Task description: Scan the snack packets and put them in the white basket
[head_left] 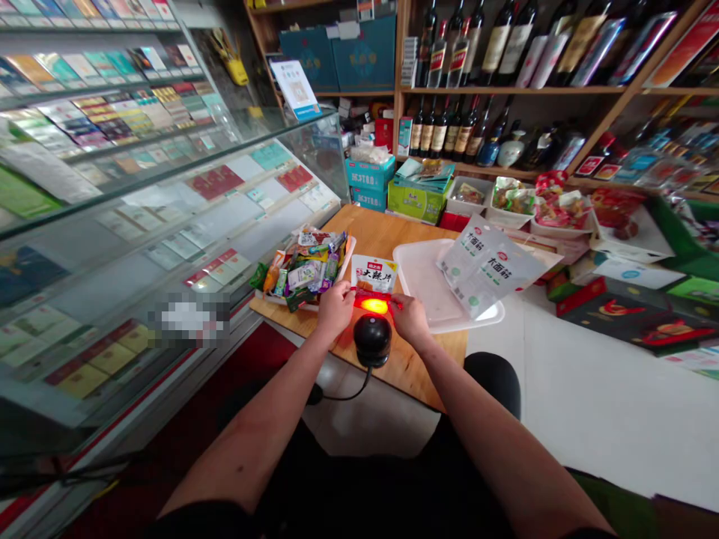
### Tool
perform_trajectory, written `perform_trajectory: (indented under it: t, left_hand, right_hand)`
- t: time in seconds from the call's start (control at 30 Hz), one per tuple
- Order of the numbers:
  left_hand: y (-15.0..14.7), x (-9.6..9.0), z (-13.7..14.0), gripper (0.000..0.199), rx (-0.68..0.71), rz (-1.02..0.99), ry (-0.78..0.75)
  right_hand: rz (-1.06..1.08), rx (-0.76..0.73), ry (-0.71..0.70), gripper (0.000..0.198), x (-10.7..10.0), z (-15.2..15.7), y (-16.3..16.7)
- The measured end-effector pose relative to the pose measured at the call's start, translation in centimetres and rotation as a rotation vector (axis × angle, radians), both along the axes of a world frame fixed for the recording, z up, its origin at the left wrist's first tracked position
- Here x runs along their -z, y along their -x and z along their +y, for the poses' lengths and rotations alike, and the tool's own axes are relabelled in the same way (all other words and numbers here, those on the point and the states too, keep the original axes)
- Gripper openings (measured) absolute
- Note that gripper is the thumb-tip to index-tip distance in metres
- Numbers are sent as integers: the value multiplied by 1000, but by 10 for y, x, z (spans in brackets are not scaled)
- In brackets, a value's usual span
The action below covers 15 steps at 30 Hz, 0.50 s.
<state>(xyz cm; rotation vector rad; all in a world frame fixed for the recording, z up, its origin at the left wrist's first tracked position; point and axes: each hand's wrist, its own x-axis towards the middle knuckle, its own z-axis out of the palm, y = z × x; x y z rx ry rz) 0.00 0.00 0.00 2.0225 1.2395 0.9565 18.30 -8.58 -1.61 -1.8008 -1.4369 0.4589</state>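
Observation:
Between my two hands a small white and red snack packet (374, 275) is held up by its sides. My left hand (336, 308) pinches its left edge, and my right hand (410, 317) pinches the right one. Just below it, on the near side, a black barcode scanner (371, 338) stands on the wooden table (368, 221). Red-orange light from the scanner shines on the packet's lower part. To the left lies a tray (351, 247) heaped with assorted snack packets (306, 273). On the right, two large grey-white pouches (488, 262) lie over a pale plastic tray (413, 269).
A glass display counter (236, 161) with flat boxes runs along the left. Shelves of bottles (505, 45) stand at the back. White bins of snacks (514, 198) and a green carton (416, 201) line the far side. A cable (351, 393) hangs below the scanner.

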Motion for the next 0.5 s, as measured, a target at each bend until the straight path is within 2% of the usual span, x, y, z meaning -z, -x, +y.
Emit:
perform_trajectory:
  t: [0.1,0.37,0.5]
  left_hand:
    - [-3,-7,-2,13,14,-53,11]
    - [-18,-24,3,13,49,-60,-32]
    - [-35,-30,12,10,70,-81,-43]
  right_hand:
    - [31,16,0,24,-4,0,-1]
    - [93,64,-131,25,-23,-2,-12]
    - [107,154,-127,23,-32,-3,-24]
